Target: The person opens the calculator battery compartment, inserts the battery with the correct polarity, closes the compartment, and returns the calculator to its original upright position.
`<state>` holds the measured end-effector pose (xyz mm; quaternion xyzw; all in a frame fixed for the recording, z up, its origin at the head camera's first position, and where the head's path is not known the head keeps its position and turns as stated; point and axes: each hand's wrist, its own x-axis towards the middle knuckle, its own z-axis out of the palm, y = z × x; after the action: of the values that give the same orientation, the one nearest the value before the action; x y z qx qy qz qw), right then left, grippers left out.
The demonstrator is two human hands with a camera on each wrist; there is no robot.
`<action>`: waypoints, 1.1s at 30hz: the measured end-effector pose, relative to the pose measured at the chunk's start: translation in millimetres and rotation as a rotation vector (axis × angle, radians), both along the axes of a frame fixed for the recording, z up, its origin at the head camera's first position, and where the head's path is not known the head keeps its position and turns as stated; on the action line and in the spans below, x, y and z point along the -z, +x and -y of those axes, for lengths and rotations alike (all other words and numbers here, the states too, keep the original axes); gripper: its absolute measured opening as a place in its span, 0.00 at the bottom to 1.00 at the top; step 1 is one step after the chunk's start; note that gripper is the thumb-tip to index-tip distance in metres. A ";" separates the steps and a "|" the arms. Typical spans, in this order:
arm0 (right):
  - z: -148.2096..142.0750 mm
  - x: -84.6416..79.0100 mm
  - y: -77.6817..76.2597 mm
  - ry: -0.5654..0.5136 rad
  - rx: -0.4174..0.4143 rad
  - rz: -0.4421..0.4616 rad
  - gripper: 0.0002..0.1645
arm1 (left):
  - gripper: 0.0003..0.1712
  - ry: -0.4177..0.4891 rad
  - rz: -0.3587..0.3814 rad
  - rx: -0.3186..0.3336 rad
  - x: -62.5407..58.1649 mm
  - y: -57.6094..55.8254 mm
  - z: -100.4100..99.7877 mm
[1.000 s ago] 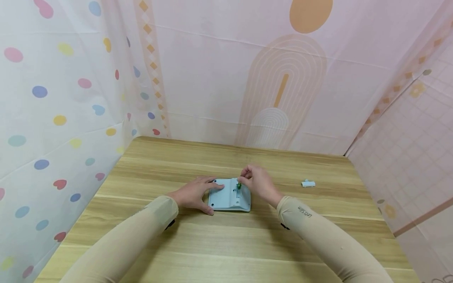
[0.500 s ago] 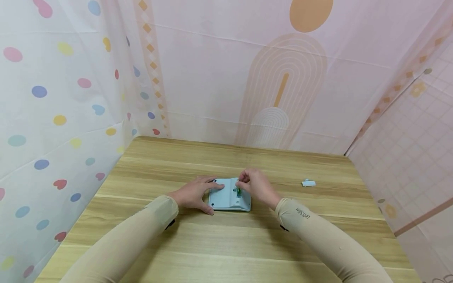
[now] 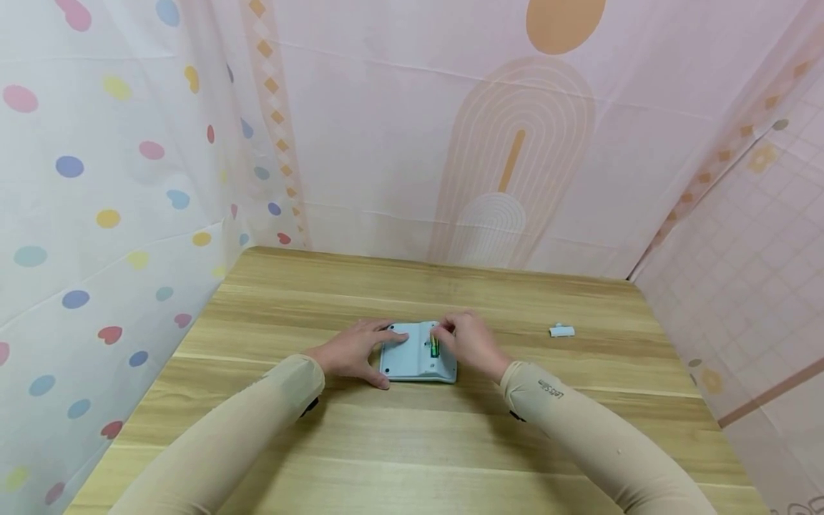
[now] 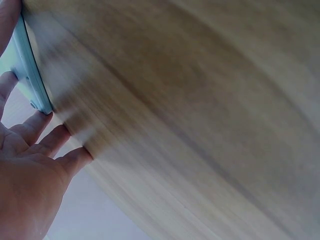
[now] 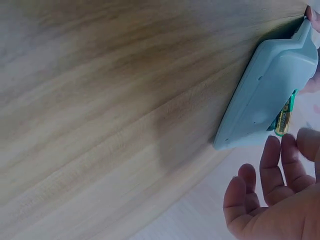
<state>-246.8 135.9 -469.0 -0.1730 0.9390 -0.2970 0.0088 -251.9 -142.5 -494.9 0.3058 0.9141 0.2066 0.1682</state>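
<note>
A light blue calculator [image 3: 407, 360] lies face down on the wooden table, its raised end to the right. My left hand [image 3: 350, 350] holds its left part, thumb at the near side, one finger on the back and others at the far edge. A green and gold battery [image 5: 283, 120] sits tilted in the battery slot, one end sticking out. At that end my right hand [image 3: 473, 345] has its thumb and fingertips, pinching the battery as far as the views show. The right hand's other fingers are loosely curled in the right wrist view.
A small light blue battery cover [image 3: 562, 330] lies on the table [image 3: 412, 443] to the right of the right hand. Patterned cloth [image 3: 373, 143] hangs behind the table and along both sides.
The battery has come down into the slot and more of it shows there. My right hand has lowered slightly with it. The left hand and the calculator stay in place.
</note>
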 end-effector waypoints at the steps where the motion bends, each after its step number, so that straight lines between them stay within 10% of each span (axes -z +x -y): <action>1: -1.2 -0.2 0.1 -0.006 0.003 0.010 0.11 | 0.55 0.001 0.001 -0.001 0.3 -0.3 0.0; 4: -7.3 -0.5 0.0 -0.010 -0.019 0.046 0.14 | 0.55 0.003 0.003 -0.001 0.7 -0.7 0.0; 12: -20.0 -5.4 4.5 0.233 -0.308 -0.044 0.64 | 0.56 0.001 0.002 -0.006 0.0 -0.2 0.6; 33: -14.7 0.0 17.6 0.293 -0.199 0.024 0.64 | 0.55 -0.009 0.009 -0.011 -0.7 -0.1 -1.1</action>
<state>-229.2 150.5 -469.1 -0.2586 0.9503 -0.1565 0.0747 -252.0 -141.5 -494.2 0.2988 0.9160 0.2047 0.1727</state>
